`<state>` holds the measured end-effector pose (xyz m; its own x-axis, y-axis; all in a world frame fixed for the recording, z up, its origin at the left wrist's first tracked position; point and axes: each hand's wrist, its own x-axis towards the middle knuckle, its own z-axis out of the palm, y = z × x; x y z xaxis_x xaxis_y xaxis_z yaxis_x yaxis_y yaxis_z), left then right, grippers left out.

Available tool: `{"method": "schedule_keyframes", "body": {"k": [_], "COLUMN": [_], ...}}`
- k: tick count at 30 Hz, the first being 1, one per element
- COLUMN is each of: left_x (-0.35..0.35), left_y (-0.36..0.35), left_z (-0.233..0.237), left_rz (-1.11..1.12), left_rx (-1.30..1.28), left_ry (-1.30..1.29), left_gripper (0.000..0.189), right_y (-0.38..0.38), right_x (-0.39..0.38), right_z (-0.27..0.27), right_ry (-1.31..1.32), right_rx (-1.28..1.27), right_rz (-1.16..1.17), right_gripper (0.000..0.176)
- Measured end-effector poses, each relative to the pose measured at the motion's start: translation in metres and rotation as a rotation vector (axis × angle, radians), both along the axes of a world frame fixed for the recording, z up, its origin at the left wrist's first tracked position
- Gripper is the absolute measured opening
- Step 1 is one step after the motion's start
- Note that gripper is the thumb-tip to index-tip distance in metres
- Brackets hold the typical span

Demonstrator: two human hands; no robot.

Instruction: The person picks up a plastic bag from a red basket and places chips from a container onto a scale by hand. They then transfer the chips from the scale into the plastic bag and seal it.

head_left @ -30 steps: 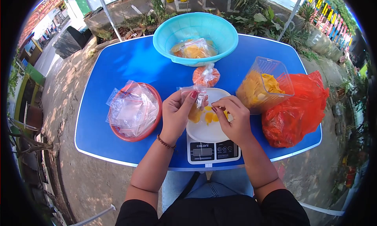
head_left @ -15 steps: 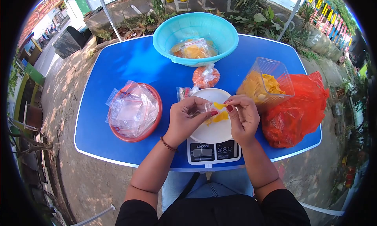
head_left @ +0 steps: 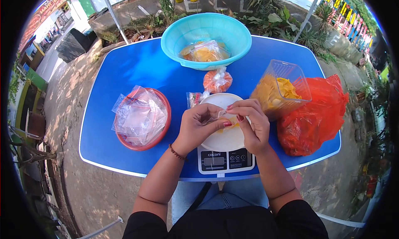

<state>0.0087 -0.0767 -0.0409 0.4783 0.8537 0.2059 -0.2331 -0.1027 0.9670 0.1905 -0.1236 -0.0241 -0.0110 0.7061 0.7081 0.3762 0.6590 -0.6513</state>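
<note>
My left hand (head_left: 198,125) is closed on a small clear plastic bag (head_left: 222,114), above a white round plate (head_left: 224,146). My right hand (head_left: 255,125) meets it from the other side, fingers pinched at the bag's mouth. Yellow chip pieces show only in part between and below the fingers. Under the plate stands a white kitchen scale (head_left: 226,165) with a dark display. Right of the hands, a clear plastic container (head_left: 286,83) leans tilted, holding many yellow chips.
A red basket (head_left: 167,129) of clear zip bags (head_left: 141,114) sits at left. At the back, a turquoise basin (head_left: 208,25) holds filled bags. A knotted bag of orange food (head_left: 217,82) lies behind the plate. A red plastic bag (head_left: 309,129) is at right on the blue table (head_left: 116,73).
My right hand has moved slightly left and up, closer to my left hand at the bag. The yellow chip piece between its fingers no longer shows there.
</note>
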Motion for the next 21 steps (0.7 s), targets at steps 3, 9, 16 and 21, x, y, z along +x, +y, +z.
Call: {"method": "schedule_keyframes", "body": {"k": [3,9,16,21], "left_x": [-0.002,-0.012,-0.005,-0.007], "left_y": [0.002,0.013,0.009,0.01], "left_z": [0.002,-0.003,0.014,0.006], "left_rz": [0.039,0.07,0.037,0.03], "left_rx": [-0.074,-0.32,-0.435,-0.281], "left_ry": [-0.095,-0.356,-0.483,-0.323], "left_gripper": [0.023,0.029,0.035,0.028], "right_y": [-0.003,-0.003,-0.001,-0.001], "right_x": [-0.003,-0.006,-0.007,-0.008], "right_z": [-0.001,-0.002,-0.006,-0.004], "right_ry": [0.043,-0.439,-0.414,-0.102], "right_rx": [-0.095,-0.199,-0.203,-0.208], "right_rz": [-0.106,-0.191,-0.062,-0.075], "right_gripper": [0.021,0.022,0.018,0.014]}}
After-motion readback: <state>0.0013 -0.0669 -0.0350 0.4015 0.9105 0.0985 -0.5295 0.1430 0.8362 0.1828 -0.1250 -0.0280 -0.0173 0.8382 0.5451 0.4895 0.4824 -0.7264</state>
